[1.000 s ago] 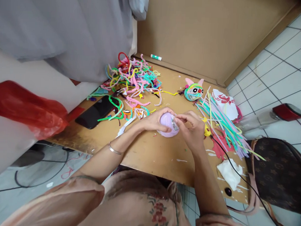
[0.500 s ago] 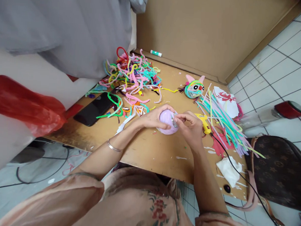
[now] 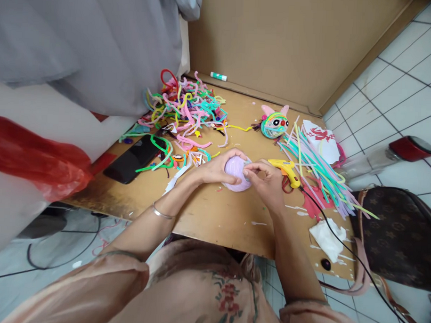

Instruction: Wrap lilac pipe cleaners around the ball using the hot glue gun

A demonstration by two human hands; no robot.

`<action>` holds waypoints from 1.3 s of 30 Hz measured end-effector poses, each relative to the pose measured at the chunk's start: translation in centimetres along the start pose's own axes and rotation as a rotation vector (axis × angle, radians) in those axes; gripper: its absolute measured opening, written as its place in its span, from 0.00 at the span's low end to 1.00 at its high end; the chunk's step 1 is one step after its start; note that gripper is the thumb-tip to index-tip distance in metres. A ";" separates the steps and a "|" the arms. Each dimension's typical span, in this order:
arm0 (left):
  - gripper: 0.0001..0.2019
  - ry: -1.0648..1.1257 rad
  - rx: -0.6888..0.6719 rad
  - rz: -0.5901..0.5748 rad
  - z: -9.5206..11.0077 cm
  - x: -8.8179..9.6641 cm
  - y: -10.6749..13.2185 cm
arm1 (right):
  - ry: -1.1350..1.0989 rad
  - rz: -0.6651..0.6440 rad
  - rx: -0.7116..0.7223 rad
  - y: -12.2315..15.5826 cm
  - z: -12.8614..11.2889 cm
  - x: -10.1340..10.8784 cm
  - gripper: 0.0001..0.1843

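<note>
My left hand (image 3: 220,167) is wrapped round a lavender ball (image 3: 233,174), thumb along the near side and fingers over the top. The ball looks wound with fuzzy strands, and a greyish patch shows on its right side. At that patch my right hand (image 3: 266,177) presses thumb and forefinger together; whatever lies in the pinch is too small to make out. Just right of this hand rests a yellow glue gun (image 3: 287,171) with a black cord. Farther back stands a finished-looking ball (image 3: 274,125) in striped colours, with pink ears, eyes and a red nose.
A tangle of colourful pipe cleaners (image 3: 187,104) covers the back left, near a black phone (image 3: 134,158). Straight pipe cleaners (image 3: 317,170) lie at the right, by a white tissue (image 3: 328,238) and a brown bag (image 3: 400,236). A glue stick (image 3: 218,76) lies at the back.
The view has shifted slightly. My right fingers have moved a little closer against the ball's right side, and more of the glue gun shows. My left hand keeps its hold.
</note>
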State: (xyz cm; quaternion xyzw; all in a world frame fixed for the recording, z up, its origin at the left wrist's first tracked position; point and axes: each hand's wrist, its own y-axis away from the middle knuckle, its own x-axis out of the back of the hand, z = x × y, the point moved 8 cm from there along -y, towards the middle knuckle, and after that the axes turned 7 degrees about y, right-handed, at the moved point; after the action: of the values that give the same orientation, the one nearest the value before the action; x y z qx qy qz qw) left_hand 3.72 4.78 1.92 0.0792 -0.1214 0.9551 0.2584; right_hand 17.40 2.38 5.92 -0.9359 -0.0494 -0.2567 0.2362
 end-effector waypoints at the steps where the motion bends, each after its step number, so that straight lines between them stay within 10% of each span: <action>1: 0.31 0.000 -0.008 -0.006 0.0 0.0 0.0 | 0.001 0.000 0.006 0.0 0.1 0.0 0.05; 39: 0.31 -0.121 -0.021 -0.004 2.1 -0.6 0.6 | 0.084 0.064 0.076 1.0 0.2 -0.4 0.08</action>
State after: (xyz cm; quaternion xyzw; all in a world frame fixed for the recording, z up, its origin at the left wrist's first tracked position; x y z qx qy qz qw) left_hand 4.12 3.40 3.66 0.1344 -0.1467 0.9467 0.2534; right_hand 17.35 1.60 5.11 -0.9157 -0.0194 -0.2860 0.2815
